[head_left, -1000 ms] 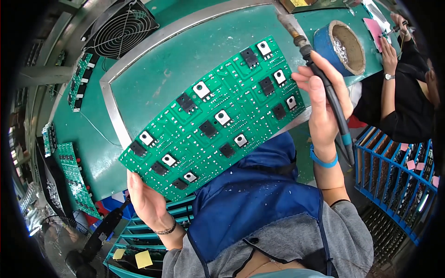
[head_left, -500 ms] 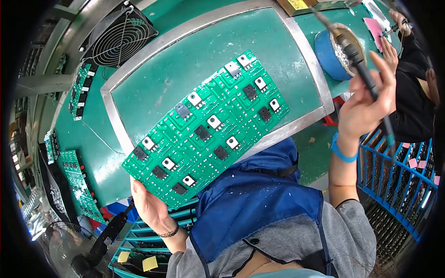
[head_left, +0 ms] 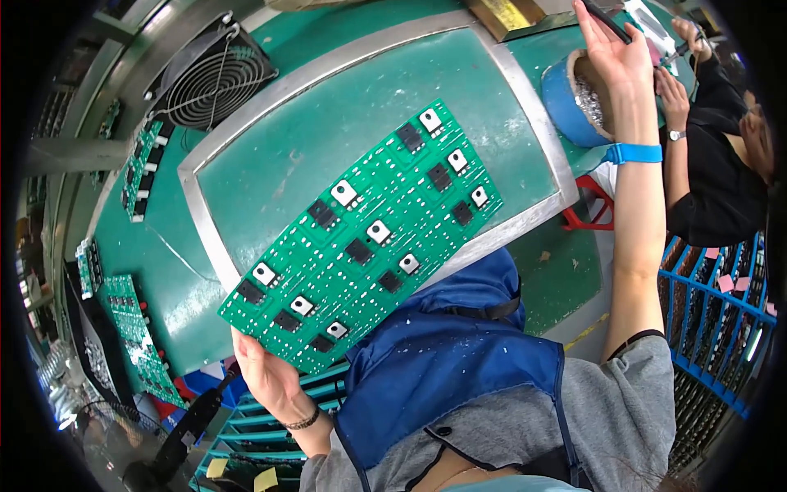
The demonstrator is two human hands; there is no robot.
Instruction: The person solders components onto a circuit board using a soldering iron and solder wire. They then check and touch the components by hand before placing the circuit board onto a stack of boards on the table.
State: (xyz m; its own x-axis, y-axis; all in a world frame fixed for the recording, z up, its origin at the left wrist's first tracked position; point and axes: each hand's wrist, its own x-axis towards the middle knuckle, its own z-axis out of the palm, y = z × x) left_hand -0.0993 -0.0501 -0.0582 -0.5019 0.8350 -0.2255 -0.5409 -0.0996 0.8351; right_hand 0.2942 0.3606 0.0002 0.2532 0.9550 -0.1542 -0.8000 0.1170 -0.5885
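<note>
A large green circuit board [head_left: 373, 209] with rows of black and silver-tabbed transistors is tilted above the bench. My left hand [head_left: 269, 379] grips its lower left corner, the fingers partly hidden beneath. My right hand [head_left: 619, 61] is stretched out to the far right, closed loosely around the black handle of a soldering iron [head_left: 605, 20]. The iron's tip lies outside the picture. Just below and left of that hand stands a round blue tub [head_left: 566, 102] with silvery bits inside.
A metal frame [head_left: 190, 176] edges the green bench. A black fan [head_left: 217, 86] stands at the back left, with other circuit boards [head_left: 135, 336] along the left. A co-worker's hand [head_left: 672, 94] is close on the right. Blue racks [head_left: 713, 312] stand below.
My right hand has moved up and away with the soldering iron, past the tub, and the arm is now straighter. The board has shifted slightly and is still in my left hand.
</note>
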